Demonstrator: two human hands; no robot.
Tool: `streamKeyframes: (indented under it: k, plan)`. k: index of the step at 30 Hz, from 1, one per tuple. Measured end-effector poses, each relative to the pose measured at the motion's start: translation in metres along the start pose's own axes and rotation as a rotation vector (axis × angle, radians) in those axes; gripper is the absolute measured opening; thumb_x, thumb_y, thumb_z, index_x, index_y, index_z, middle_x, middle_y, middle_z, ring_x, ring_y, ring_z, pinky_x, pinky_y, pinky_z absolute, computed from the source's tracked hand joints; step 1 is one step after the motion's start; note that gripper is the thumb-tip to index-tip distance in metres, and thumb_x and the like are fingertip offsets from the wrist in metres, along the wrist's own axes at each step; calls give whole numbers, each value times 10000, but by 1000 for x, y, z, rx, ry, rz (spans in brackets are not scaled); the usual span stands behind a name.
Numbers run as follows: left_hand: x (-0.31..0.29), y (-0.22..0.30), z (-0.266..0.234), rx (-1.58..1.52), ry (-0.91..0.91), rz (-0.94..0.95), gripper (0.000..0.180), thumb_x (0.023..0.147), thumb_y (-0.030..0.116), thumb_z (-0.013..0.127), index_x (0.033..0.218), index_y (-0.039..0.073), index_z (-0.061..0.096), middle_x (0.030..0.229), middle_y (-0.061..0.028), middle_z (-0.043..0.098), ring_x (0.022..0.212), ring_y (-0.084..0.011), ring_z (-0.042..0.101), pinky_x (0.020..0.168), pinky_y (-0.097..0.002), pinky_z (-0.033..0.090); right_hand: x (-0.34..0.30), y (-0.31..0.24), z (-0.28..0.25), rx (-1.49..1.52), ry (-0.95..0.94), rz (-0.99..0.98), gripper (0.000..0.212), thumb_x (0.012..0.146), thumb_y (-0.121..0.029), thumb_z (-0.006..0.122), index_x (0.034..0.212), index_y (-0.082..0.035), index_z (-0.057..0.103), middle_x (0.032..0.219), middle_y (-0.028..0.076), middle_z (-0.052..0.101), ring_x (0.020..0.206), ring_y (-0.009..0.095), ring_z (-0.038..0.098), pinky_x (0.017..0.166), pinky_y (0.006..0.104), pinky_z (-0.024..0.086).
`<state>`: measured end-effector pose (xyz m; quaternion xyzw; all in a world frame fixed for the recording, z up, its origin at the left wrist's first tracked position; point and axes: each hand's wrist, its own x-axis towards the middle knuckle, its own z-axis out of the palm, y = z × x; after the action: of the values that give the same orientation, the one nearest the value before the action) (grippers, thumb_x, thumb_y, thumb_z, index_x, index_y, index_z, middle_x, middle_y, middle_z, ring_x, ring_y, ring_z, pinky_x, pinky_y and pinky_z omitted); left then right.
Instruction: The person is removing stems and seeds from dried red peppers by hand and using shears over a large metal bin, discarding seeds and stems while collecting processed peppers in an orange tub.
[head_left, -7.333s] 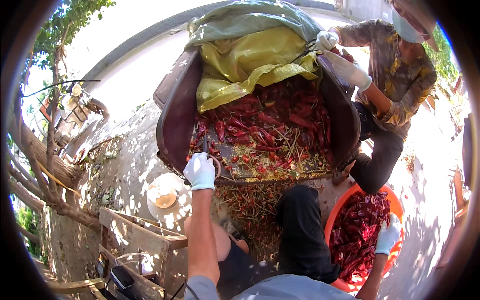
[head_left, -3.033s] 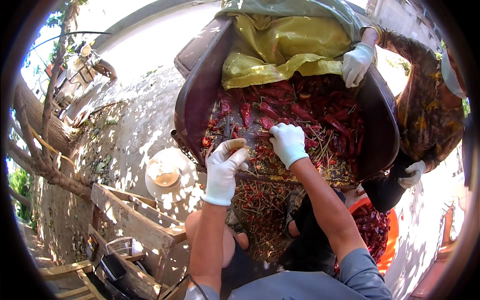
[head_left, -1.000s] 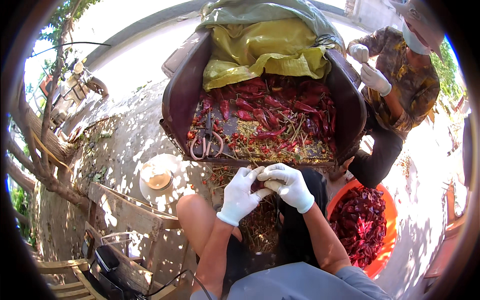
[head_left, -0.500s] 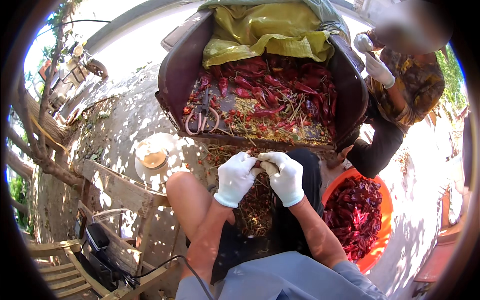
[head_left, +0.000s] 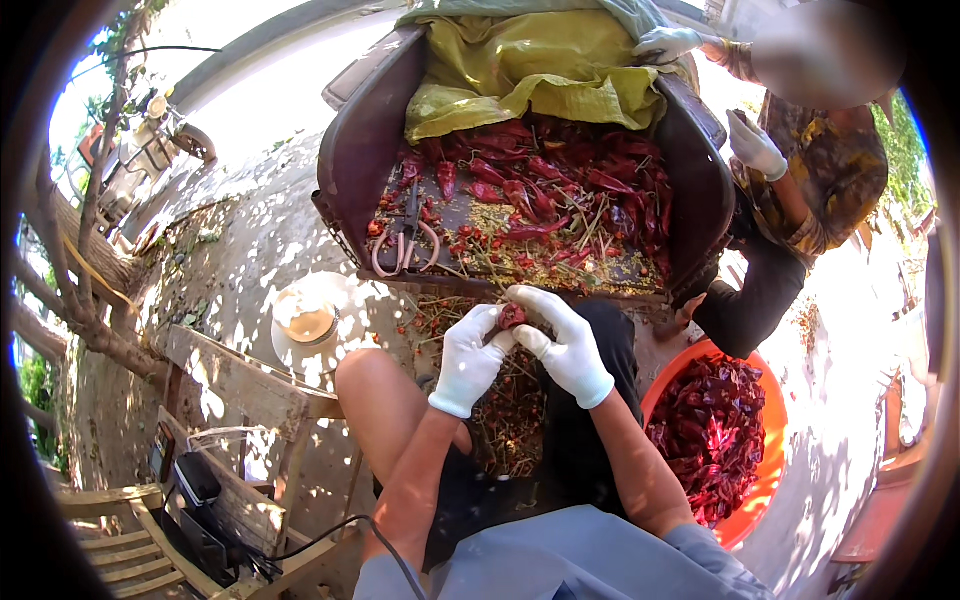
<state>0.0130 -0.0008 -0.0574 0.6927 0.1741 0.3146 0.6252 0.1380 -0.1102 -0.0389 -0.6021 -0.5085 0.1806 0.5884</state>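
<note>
Head: pepper (head_left: pixel 512 316) more visible now between left hand (head_left: pixel 468 362) and right hand (head_left: pixel 570 350)

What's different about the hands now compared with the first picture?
The left hand let go of the scissors, now lying in the bin, and moved right. The right hand left the orange tub, moving left and forward. A dark red piece is now between their fingertips. The yellow sack still covers the bin's far end.
</note>
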Motion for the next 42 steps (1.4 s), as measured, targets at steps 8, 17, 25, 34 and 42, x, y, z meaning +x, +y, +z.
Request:
streamKeyframes:
  k: [8, 17, 25, 34, 42]
  plan:
    - [-5, 38, -10, -347, 1, -207, 399, 898, -31, 644, 1289, -21, 570, 1141, -95, 660, 1006, -137, 647, 834, -280, 553, 0, -6, -3, 523, 69, 294, 352, 943, -61, 646, 1272, 32, 561, 1225, 75, 636, 1105, 133, 595, 987, 293, 466]
    - [-23, 40, 18, -76, 245, -345, 201, 971, 117, 622, 1126, 20, 704, 841, -8, 671, 628, -51, 570, 539, -206, 476, -20, -8, 10, 412, -3, 275, 468, 968, -107, 634, 1397, 13, 490, 1235, 58, 617, 1117, 115, 567, 988, 288, 457]
    - [-20, 44, 10, 119, -37, -115, 209, 963, 123, 636, 1120, 6, 708, 862, 9, 616, 705, -50, 566, 601, -198, 453, -44, -27, -4, 533, 253, 381, 360, 929, -50, 660, 1261, 54, 572, 1107, 60, 672, 956, 121, 636, 852, 261, 515]
    - [74, 9, -43, 827, 273, 147, 237, 880, 150, 672, 1106, 92, 713, 1102, -68, 691, 1001, -278, 657, 882, -350, 517, -172, -25, -161, -512, 816, 483, 312, 888, -42, 679, 1187, 37, 636, 1075, 104, 706, 944, 159, 663, 871, 287, 511]
    - [117, -25, -49, 1339, 115, 354, 251, 798, 83, 620, 1003, 163, 741, 1000, -48, 709, 995, -241, 637, 1014, -420, 395, -260, -36, -210, -1000, 923, 617, 316, 912, -94, 659, 1206, 20, 640, 1132, 143, 699, 1018, 232, 670, 926, 328, 505]
